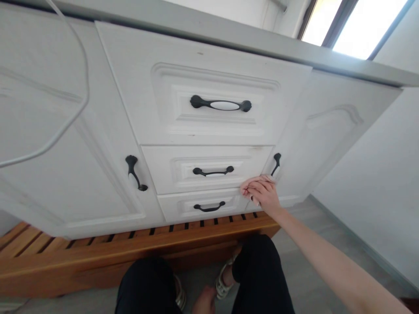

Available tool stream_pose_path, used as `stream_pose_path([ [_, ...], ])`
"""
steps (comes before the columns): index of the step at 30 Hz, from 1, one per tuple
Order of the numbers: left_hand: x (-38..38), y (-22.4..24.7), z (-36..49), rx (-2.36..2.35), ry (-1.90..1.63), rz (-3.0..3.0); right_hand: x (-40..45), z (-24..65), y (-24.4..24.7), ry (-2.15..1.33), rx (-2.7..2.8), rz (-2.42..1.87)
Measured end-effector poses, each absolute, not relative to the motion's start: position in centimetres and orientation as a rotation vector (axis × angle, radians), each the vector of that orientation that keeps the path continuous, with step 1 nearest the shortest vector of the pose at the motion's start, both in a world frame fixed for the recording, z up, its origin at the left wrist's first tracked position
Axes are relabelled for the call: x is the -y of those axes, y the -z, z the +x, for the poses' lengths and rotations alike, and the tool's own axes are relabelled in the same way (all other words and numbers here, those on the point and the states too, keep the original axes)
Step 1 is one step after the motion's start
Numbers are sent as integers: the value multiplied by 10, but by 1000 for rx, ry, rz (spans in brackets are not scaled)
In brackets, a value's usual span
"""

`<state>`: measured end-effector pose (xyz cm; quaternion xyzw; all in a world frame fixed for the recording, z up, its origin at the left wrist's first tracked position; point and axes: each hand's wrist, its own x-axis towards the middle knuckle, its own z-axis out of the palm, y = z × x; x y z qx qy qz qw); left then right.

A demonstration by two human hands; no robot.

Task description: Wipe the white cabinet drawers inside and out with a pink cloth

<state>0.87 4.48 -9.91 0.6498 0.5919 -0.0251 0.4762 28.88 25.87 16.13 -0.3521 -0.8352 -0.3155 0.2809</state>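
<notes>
My right hand [264, 195] is closed over a folded pink cloth [246, 186], pressing it on the white cabinet front. The contact is at the right edge of the lower drawers, just below the right door's black handle [276, 163]. To the left are the middle drawer [163, 168] with its black handle [213, 172] and the bottom drawer [172, 209]. Down between my knees, part of my left hand [204, 302] shows at the lower edge of the view; its fingers cannot be made out.
A slatted wooden bench [131, 248] runs along the cabinet's foot, in front of my legs. A white cable [85, 74] hangs across the left door [49, 144]. Above is the grey countertop edge [229, 37]. A white wall [376, 183] stands at the right.
</notes>
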Motion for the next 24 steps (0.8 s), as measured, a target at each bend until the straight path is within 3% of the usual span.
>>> stream_pose_path([
  [3, -56, 71, 14, -1479, -245, 1851, -259, 295, -152, 825, 2239, -1028],
  [6, -89, 18, 21, -1751, -997, 2255, -257, 292, -152, 756, 2256, -1133],
  [8, -121, -20, 23, -1899, -1208, 2362, -253, 287, -158, 716, 2260, -1153],
  [13, -184, -72, 14, -1931, -1025, 2487, -229, 262, -165, 441, 2260, -1383],
  [20, -191, -75, 12, -1910, -953, 2486, -147, 222, -103, -289, 1868, -1508],
  [24, -185, -77, 15, -1936, -973, 2437, -103, 207, -92, -504, 1598, -1426],
])
